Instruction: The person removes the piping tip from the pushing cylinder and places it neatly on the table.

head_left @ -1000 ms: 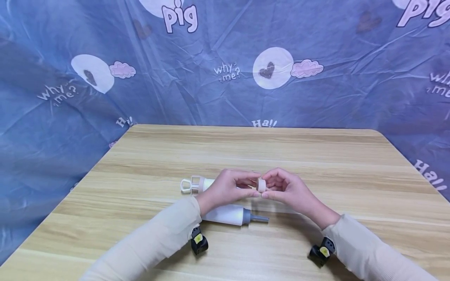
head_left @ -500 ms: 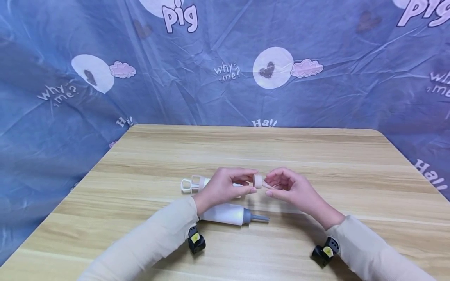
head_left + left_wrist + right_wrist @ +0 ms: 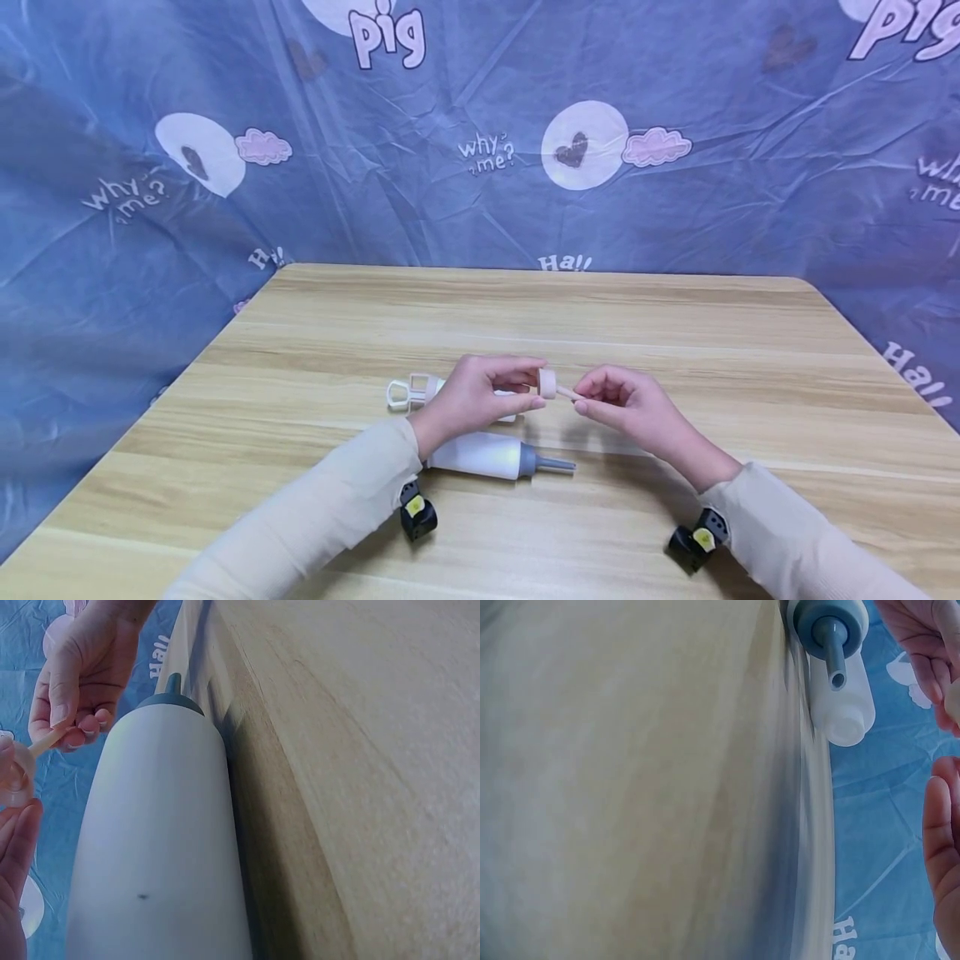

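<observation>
My left hand (image 3: pixel 482 392) pinches the wide collar of a beige nozzle cap (image 3: pixel 547 384) between thumb and fingers. From the right, my right hand (image 3: pixel 622 398) pinches the cap's thin spout near its tip. Both hands hold it raised above the table, and the left wrist view shows the hollow side of the cap (image 3: pixel 19 774). Below the left hand lies a white squeeze bottle (image 3: pixel 480 456) with a grey nozzle (image 3: pixel 551 463) pointing right. Behind the left hand lies a second white bottle (image 3: pixel 844 712), partly hidden in the head view.
At the second bottle's left end, a beige collar and open, loop-shaped frame (image 3: pixel 407 392) stick out on the wooden table (image 3: pixel 540 317). A blue printed cloth (image 3: pixel 420 208) hangs behind the table. Black cameras (image 3: pixel 417 512) are strapped to both wrists.
The cap has moved slightly left with my left hand. My right hand has drawn right, from beside the collar to the spout's tip, leaving more of the spout visible.
</observation>
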